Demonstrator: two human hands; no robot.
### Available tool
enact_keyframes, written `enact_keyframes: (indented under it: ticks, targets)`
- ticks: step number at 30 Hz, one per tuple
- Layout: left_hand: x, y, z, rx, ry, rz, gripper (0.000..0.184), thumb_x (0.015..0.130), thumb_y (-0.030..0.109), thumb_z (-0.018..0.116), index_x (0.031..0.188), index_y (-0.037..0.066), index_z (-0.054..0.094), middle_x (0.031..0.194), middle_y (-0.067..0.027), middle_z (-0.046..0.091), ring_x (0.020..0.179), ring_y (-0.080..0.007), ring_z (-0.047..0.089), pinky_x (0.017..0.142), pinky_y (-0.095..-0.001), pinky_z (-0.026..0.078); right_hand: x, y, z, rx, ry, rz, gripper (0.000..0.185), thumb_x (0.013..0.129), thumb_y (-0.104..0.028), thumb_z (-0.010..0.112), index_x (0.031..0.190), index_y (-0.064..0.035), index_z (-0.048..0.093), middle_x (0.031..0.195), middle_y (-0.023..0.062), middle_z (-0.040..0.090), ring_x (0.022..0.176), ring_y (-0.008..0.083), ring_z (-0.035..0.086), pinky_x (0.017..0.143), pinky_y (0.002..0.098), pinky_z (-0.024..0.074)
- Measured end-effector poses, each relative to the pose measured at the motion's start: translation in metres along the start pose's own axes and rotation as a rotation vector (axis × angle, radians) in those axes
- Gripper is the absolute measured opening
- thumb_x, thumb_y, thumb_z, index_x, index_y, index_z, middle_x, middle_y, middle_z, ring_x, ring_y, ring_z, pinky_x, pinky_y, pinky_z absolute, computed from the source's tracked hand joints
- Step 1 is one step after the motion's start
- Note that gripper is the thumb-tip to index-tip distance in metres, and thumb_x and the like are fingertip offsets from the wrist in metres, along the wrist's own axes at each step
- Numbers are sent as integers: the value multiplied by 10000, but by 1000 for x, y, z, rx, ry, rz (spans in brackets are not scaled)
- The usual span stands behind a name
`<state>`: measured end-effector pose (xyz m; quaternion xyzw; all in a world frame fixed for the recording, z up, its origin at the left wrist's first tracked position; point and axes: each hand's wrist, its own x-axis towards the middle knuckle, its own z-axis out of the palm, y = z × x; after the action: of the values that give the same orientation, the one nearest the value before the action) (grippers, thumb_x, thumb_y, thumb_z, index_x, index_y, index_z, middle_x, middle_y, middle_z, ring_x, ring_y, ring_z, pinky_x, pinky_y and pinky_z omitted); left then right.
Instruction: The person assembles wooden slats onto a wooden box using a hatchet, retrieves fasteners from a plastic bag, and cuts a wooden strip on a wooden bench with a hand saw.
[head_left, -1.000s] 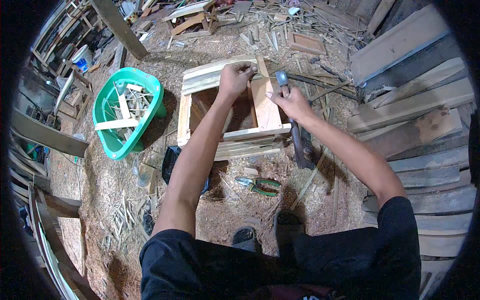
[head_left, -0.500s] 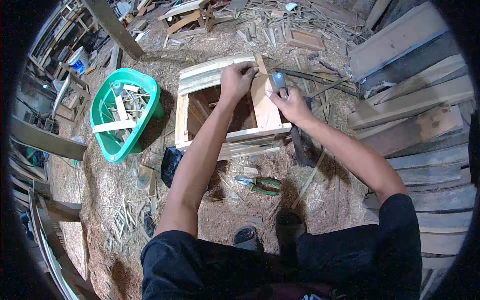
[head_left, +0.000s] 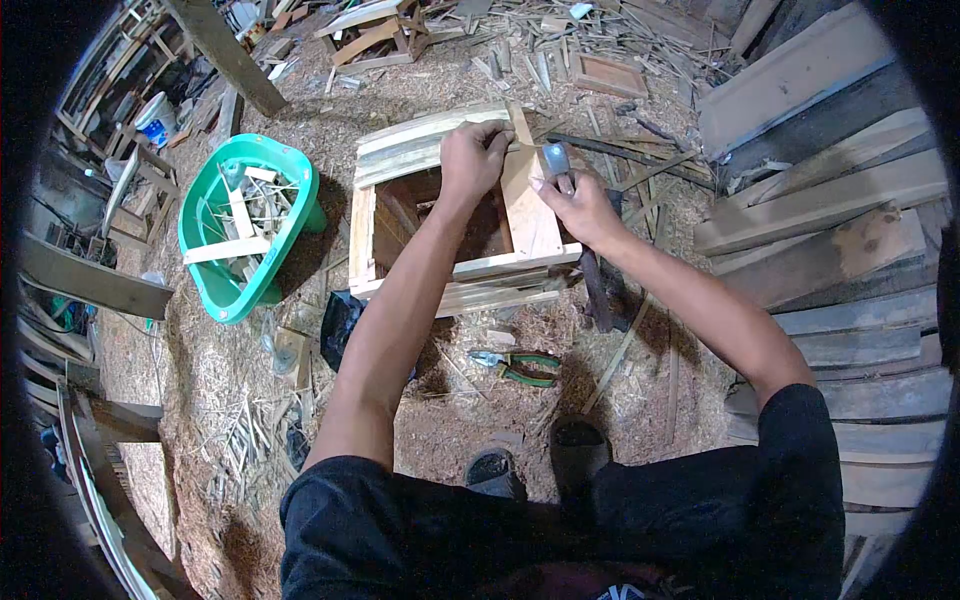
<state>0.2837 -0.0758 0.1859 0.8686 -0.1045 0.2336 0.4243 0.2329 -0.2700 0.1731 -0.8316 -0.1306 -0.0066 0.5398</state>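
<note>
Head view, wooden panel (head_left: pixel 530 215) beside left fingers (head_left: pixel 494 134), hammer (head_left: pixel 556 157) in right hand (head_left: pixel 586 211)

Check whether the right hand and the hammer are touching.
Touching. The head view shows the right hand gripping the hammer, its fingers curled around the handle close to the metal head.

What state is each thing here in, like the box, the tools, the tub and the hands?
Box: partly open.
Panel: lying across the box's right part.
Hammer: held.
Pliers: on the floor, handles apart.
Tub: holding wood scraps.
Left hand: fingers pinched.
Right hand: gripping the hammer.
</note>
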Motion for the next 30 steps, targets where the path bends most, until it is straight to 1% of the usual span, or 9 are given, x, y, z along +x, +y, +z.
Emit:
enact_keyframes:
  ticks: [2,4,11,17,20,23,26,29,30]
  targets:
    - [-1,-1,1,39,32,65,205,852,177,706,995,34,737,865,-186,691,768,-277,672,721,-361,518,-2,-5,0,19,7,-59,481,873,-446,691,912,23,592,764,87,601,714,189,558,680,376,468]
    - [-2,2,-1,30,30,74,193,839,174,715,975,39,739,863,-189,677,785,-306,663,733,-378,516,0,5,0,-20,-5,-3,494,872,-457,686,918,26,594,772,103,613,722,207,577,691,384,472]
    - [-2,4,-1,25,46,98,176,836,170,716,946,34,733,863,-190,676,793,-308,663,737,-385,517,8,31,8,-16,11,-8,512,870,-473,679,920,31,604,797,134,642,746,249,615,714,402,485]
    - [-3,3,-2,29,44,121,180,832,162,719,952,30,728,875,-190,677,803,-310,668,731,-382,519,5,24,6,-61,-13,47,485,890,-445,665,957,33,618,812,140,653,767,249,622,735,394,488]
    - [-3,4,-2,30,40,135,176,829,154,718,956,32,729,884,-189,678,823,-310,667,733,-380,520,0,10,2,-23,-28,21,476,894,-434,664,969,34,618,833,156,665,779,242,628,731,395,490]
    - [-2,7,-3,39,32,151,172,829,146,715,959,34,730,894,-191,676,835,-314,662,740,-381,519,-3,4,4,35,12,-47,479,885,-432,675,941,41,623,806,157,665,740,236,622,700,400,488]
    - [-3,10,-4,47,30,160,170,829,140,709,961,36,731,901,-192,673,843,-319,656,754,-385,517,1,11,3,-65,3,13,484,878,-434,682,886,47,628,749,154,652,693,235,612,670,409,485]
    - [-3,7,-4,43,33,173,169,828,132,704,967,38,730,903,-191,670,855,-321,651,770,-387,514,3,19,8,-25,69,-87,497,876,-444,678,849,50,630,717,166,645,671,256,618,660,421,484]
    - [-3,7,-3,44,36,181,169,828,129,702,968,38,729,903,-189,670,858,-320,650,774,-387,513,3,17,6,-54,46,-57,501,876,-446,677,842,52,628,714,170,644,672,259,619,658,421,483]
